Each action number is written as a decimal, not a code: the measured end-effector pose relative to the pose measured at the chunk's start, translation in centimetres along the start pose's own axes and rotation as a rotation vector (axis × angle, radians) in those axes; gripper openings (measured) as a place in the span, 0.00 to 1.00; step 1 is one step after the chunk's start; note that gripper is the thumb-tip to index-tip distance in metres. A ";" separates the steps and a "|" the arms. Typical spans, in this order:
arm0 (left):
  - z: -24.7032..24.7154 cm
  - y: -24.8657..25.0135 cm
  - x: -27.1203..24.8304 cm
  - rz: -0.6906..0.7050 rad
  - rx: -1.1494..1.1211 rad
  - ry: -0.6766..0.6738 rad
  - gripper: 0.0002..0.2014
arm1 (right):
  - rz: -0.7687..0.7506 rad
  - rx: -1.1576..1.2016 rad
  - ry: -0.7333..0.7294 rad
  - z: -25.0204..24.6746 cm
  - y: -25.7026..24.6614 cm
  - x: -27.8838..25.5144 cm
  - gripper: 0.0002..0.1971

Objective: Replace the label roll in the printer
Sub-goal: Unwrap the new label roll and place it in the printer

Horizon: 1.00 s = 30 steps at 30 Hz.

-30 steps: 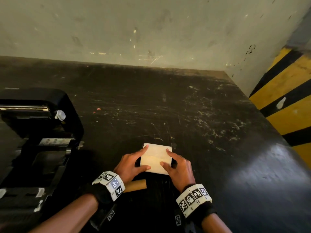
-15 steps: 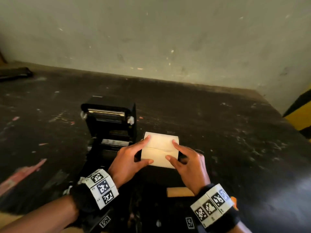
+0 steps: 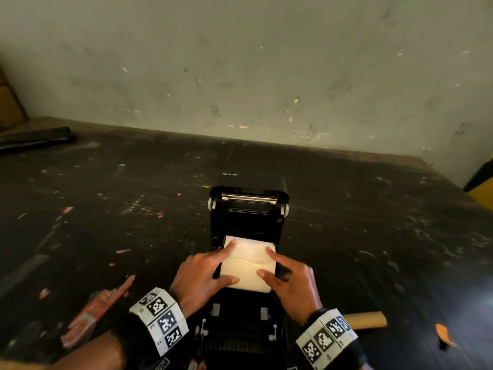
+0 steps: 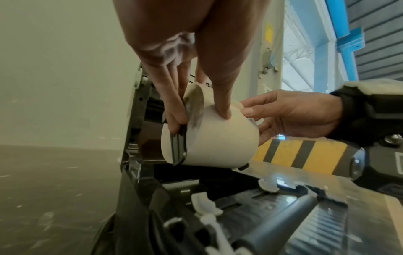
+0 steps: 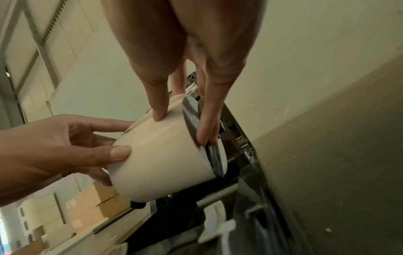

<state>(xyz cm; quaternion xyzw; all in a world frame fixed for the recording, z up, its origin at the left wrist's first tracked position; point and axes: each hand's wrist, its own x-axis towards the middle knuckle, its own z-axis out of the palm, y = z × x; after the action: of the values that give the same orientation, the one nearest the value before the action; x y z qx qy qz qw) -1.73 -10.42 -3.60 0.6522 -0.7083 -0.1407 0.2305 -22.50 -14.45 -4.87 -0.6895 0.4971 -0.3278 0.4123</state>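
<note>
A scuffed dark tabletop [image 3: 346, 209] runs up to a pale wall, with the open black printer [image 3: 248, 209] at the centre of the frame. The cream label roll [image 3: 248, 265] sits just above the printer's open bay, below centre. The left hand [image 3: 198, 276] and right hand [image 3: 292, 283] grip its two ends, thumbs and fingers curled around it; a bare cardboard tube [image 3: 365, 319] lies at lower right.

Warehouse or industrial shed, scuffed black workbench [image 3: 373, 209] against stained wall [image 3: 240, 62], yellow-black hazard striping [image 4: 301, 153] at right, stacked cardboard boxes [image 5: 93, 203], corrugated roof [image 4: 309, 44].
</note>
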 end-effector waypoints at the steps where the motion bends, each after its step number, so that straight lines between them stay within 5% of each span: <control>1: 0.2 -0.3 0.1 -0.005 0.028 -0.021 0.38 | 0.016 -0.014 0.002 0.2 0.1 0.1 0.29; 12: 2.4 -2.2 1.3 -0.114 -0.131 -0.097 0.40 | 0.083 -0.177 -0.031 1.5 1.2 1.7 0.30; 30: 3.7 -3.5 0.9 -0.104 -0.113 -0.120 0.37 | 0.081 -0.244 -0.019 2.4 2.9 2.1 0.28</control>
<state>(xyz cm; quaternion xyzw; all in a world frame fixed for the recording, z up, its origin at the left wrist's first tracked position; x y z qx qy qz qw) -0.61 -12.05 -8.37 0.6643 -0.6771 -0.2310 0.2164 -21.01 -16.32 -8.51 -0.7171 0.5567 -0.2413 0.3430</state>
